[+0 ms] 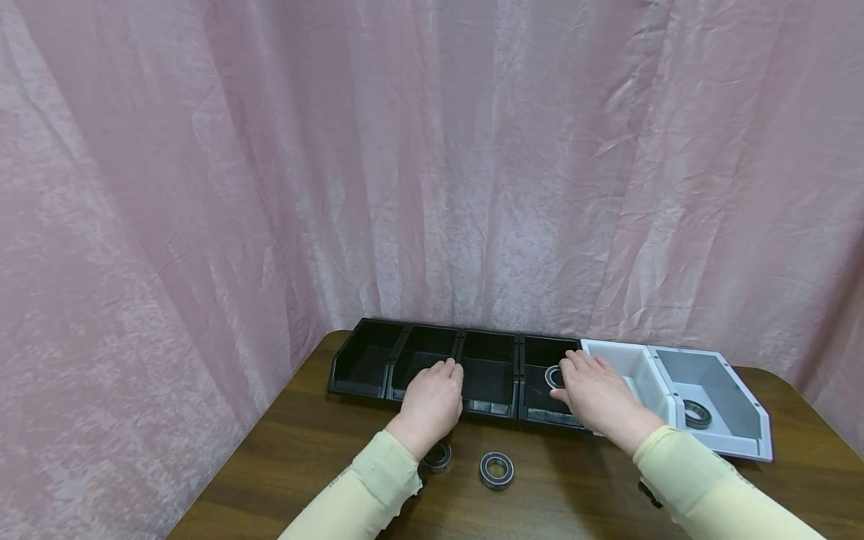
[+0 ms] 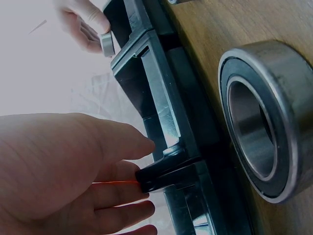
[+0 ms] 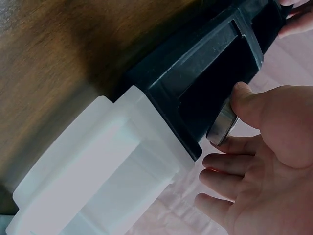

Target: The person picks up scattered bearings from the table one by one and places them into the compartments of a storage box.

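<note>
My right hand [image 1: 601, 391] pinches a ball bearing [image 1: 552, 378] between thumb and forefinger, over the rightmost black bin [image 1: 550, 415]. In the right wrist view the bearing [image 3: 223, 123] is held on edge, its other fingers spread apart. My left hand [image 1: 432, 399] is at the middle black bins, fingers extended and holding nothing. In the left wrist view its fingertips are right at the divider [image 2: 164, 171] between two bins. Two more bearings lie flat on the table: one [image 1: 496, 471] in front of the bins, another [image 1: 439, 456] partly hidden by the left wrist.
Several black bins stand in a row along the table's back, beginning with the leftmost bin [image 1: 364, 367]. At the right end stand a white bin [image 1: 617, 349] and a grey bin [image 1: 736, 405], which contains a bearing [image 1: 697, 415]. A pink curtain [image 1: 432, 165] hangs behind.
</note>
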`<state>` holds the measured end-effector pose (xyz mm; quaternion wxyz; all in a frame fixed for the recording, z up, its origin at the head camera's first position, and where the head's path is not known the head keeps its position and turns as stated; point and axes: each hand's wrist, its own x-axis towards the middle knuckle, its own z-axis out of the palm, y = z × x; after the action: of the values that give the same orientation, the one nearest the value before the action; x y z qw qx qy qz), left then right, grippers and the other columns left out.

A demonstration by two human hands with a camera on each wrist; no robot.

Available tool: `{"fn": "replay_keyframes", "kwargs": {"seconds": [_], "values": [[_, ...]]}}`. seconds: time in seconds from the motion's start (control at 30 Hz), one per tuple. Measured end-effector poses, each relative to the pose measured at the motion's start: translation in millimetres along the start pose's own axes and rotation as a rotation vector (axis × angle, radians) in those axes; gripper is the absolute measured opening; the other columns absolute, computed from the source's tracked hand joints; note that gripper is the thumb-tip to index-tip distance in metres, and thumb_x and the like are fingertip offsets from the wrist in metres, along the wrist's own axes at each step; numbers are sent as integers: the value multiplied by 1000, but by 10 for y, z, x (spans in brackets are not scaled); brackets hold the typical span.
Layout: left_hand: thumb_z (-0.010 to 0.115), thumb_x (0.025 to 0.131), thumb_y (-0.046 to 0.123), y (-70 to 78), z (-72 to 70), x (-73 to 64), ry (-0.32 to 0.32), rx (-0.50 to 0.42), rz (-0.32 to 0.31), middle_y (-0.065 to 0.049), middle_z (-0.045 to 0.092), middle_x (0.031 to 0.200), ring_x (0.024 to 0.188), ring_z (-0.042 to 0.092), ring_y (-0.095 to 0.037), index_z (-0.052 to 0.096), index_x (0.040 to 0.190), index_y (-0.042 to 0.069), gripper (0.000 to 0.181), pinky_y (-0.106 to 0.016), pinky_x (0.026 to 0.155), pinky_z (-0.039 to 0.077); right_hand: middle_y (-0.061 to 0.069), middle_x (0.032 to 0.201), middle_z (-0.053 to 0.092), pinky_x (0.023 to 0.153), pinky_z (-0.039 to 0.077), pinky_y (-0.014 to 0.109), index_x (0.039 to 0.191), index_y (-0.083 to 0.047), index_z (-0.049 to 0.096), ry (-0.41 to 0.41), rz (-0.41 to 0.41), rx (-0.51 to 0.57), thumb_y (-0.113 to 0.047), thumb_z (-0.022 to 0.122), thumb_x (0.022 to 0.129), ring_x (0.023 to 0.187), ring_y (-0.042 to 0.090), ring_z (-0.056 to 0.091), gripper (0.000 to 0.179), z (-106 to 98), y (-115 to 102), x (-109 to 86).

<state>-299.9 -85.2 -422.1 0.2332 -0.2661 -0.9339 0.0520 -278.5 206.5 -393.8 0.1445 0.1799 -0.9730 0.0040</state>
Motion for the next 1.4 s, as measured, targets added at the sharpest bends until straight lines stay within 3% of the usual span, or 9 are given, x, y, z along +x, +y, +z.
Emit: {"fn": "replay_keyframes", "kwargs": {"seconds": [0.23,0.53,0.8,1.1,1.4], "values": [[82,99,24,-4,11,0,-4,3,-4,-16,73,141,129,72,-29,74,136,0,45,-41,108,59,38,140,64,117,44,68,125,13,65,7,-4,20,-26,79,102,138,55,57,47,83,-21,51],[82,98,24,-5,15,4,25,6,5,-16,74,139,127,73,-29,74,134,0,44,-42,106,60,38,144,61,120,40,69,130,13,65,-61,37,36,-27,77,104,143,55,53,50,132,-58,111],[82,98,23,2,-6,-1,42,15,7,-16,75,138,125,73,-28,75,132,0,42,-41,105,60,37,141,63,118,41,69,126,13,65,-62,32,27,-27,76,104,140,54,56,47,180,-81,138],[83,97,23,2,-11,-2,29,-3,6,-17,74,138,126,73,-29,74,133,-1,44,-42,105,60,36,140,64,119,41,67,125,12,65,-84,38,23,-26,77,104,140,54,56,46,214,-104,178],[83,97,23,-2,-7,3,32,-4,6,-17,74,138,126,73,-29,75,133,0,44,-42,105,60,32,133,69,118,40,70,122,10,68,-43,24,-22,-29,80,100,135,50,61,47,335,-111,209]]}}
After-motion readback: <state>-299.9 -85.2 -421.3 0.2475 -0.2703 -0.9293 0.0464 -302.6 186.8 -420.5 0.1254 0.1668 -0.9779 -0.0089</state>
